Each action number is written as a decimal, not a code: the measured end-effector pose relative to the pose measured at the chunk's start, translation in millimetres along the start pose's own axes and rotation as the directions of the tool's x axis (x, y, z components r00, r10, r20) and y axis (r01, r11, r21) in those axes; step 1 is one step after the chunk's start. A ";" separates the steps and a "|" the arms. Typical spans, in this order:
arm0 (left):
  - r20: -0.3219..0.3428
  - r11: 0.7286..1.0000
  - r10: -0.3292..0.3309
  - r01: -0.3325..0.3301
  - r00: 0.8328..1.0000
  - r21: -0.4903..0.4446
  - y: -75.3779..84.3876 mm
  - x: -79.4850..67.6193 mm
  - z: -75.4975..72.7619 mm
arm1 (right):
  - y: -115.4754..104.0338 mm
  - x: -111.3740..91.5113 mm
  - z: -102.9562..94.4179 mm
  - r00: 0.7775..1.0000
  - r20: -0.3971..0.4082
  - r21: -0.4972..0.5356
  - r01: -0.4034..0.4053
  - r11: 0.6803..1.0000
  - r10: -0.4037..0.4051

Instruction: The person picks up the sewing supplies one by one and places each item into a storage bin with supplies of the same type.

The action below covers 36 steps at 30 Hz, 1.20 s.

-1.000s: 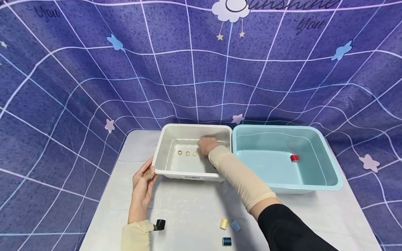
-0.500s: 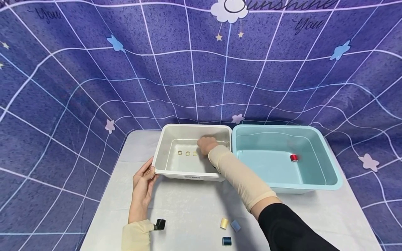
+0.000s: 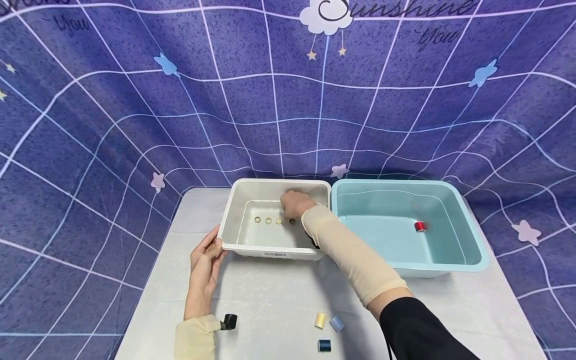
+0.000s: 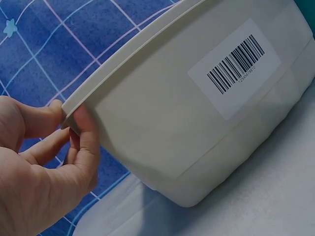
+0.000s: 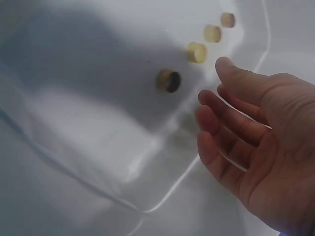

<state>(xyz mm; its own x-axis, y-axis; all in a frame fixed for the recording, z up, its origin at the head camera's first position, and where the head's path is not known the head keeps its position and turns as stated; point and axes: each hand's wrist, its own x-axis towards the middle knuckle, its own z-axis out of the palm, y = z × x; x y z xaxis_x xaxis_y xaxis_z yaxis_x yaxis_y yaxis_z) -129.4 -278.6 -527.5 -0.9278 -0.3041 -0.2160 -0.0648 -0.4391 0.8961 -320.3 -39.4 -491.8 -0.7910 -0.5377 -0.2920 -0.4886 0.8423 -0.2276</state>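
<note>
My left hand (image 3: 205,270) pinches the near left corner of a white plastic bin (image 4: 142,123), thumb over the rim and fingers beneath it. Inside the bin, my right hand (image 5: 266,132) hovers with loosely bent fingers and nothing held, as the right wrist view shows. Several small gold ring-like caps stand in a row on the bin floor. A dark-centred cap (image 5: 168,80) ends the row on the right, with a paler gold cap (image 5: 197,52) beside it. In the head view, my right hand is just above that dark-centred cap (image 3: 292,221).
A light blue bin (image 3: 378,240) stands against the white one and holds a red thread spool (image 3: 420,227). Nearer me lie a yellow spool (image 3: 320,320), a light blue spool (image 3: 336,323) and a dark blue spool (image 3: 324,345). A purple patterned cloth (image 3: 288,100) hangs behind.
The right hand has lifted and drawn back slightly, so a dark-centred cap it covered before now shows at the row's right end. The left hand keeps its grip on the bin.
</note>
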 end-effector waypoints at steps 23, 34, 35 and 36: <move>0.028 1.000 0.008 -0.008 1.000 0.003 3.1 -2.5 -0.9 | -23.9 -39.6 -50.7 0.964 -0.141 0.110 0.241 0.964 -0.225; -0.006 0.999 -0.042 0.042 0.999 0.024 8.6 -1.2 1.4 | -15.5 -85.2 -66.6 0.944 -0.200 0.181 0.300 0.937 -0.263; -0.007 0.999 -0.042 0.042 0.999 0.025 8.6 -1.5 1.5 | -14.6 -90.6 -67.8 0.943 -0.204 0.179 0.298 0.937 -0.261; -0.009 0.999 -0.042 0.042 0.999 0.023 8.7 -1.8 1.6 | -13.9 -95.8 -68.9 0.944 -0.207 0.178 0.296 0.939 -0.258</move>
<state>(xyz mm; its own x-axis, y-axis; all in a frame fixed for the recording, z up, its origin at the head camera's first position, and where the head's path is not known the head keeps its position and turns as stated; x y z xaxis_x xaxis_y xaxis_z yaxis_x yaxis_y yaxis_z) -128.9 -280.5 -518.7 -0.9209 -0.2933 -0.2569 -0.1120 -0.4320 0.8949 -263.1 2.9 -396.7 -0.6965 -0.7171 -0.0247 -0.6268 0.6249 -0.4654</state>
